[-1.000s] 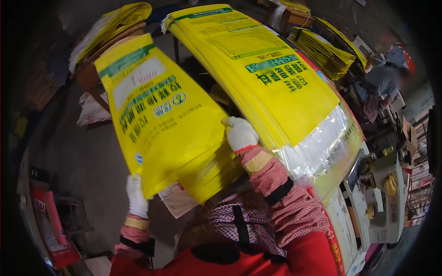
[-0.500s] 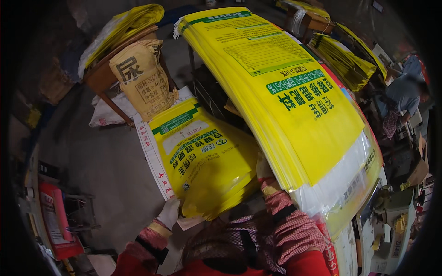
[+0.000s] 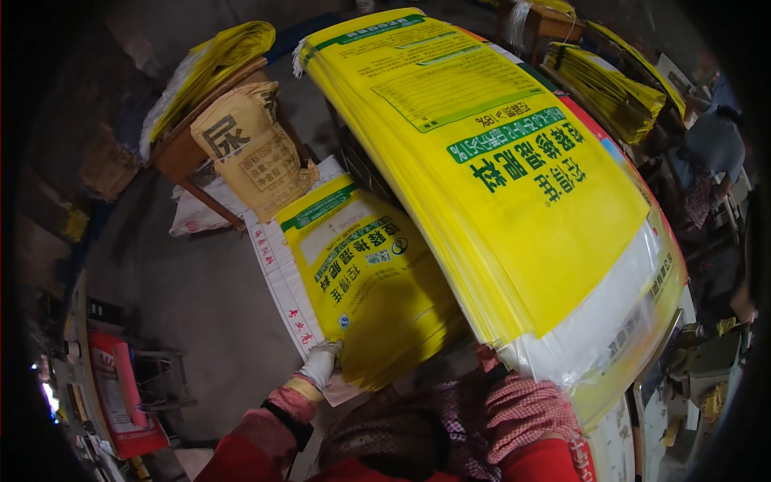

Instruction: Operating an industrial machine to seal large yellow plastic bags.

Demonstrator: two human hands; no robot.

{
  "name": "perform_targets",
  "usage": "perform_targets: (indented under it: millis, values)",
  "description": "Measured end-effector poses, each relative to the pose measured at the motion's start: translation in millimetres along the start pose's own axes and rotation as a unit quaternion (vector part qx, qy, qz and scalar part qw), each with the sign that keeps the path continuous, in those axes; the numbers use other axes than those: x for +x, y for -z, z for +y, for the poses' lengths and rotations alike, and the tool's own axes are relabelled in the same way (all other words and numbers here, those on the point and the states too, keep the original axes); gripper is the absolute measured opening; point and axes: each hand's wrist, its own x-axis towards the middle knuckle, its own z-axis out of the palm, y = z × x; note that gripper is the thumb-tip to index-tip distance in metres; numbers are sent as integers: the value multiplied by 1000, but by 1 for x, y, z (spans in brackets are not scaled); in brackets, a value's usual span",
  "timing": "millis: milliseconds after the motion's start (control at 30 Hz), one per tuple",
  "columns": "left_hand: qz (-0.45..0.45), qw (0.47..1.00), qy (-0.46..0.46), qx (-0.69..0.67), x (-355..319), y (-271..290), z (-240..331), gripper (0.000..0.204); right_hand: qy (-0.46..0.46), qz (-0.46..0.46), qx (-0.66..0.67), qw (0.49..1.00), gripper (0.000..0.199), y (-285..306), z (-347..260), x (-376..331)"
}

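My left hand point(image 3: 320, 364), in a white glove, grips the near corner of a yellow printed sack point(image 3: 365, 281) that lies low on a pile of similar sacks over a white sack on the floor. A tall stack of yellow sacks point(image 3: 514, 169) with clear plastic ends fills the middle and right of the view. My right forearm in a checked sleeve point(image 3: 522, 402) reaches under the stack's near edge. The right hand itself is hidden beneath the sacks.
A tan sack point(image 3: 253, 157) leans on a wooden table point(image 3: 181, 161) piled with more yellow sacks at the back left. Further yellow stacks point(image 3: 610, 88) lie at the back right. A person point(image 3: 715, 145) sits at the right. A red machine point(image 3: 120, 394) stands at the lower left on the grey floor.
The yellow sack that I held up in front of me has come down onto the low pile at the left. My right hand has dropped out of sight under the big stack.
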Motion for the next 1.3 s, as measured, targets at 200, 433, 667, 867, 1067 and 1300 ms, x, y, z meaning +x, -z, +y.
perform_targets:
  millis: [200, 433, 667, 867, 1067, 1300]
  values:
    - [38, 984, -8, 172, 19, 9, -23, 25, 109, -53, -66, 990, 28, 0, -30, -38]
    - [13, 960, -60, 272, 84, 71, -76, 38, 196, -66, -177, 962, 27, -25, -130, 81]
    - [141, 778, -428, 439, -57, -76, 69, 45, 148, -39, -338, 929, 27, 3, -180, 25]
    - [-44, 542, -765, 345, -142, -219, 124, 31, -189, -37, 21, 981, 31, 48, -288, -3]
    - [-219, 408, -781, 418, -160, -320, 151, 19, -187, -26, -168, 967, 37, 105, -369, -33]
    - [-263, 507, -689, 447, -135, -326, 164, 12, -242, 177, 171, 939, 32, 135, -378, -71]
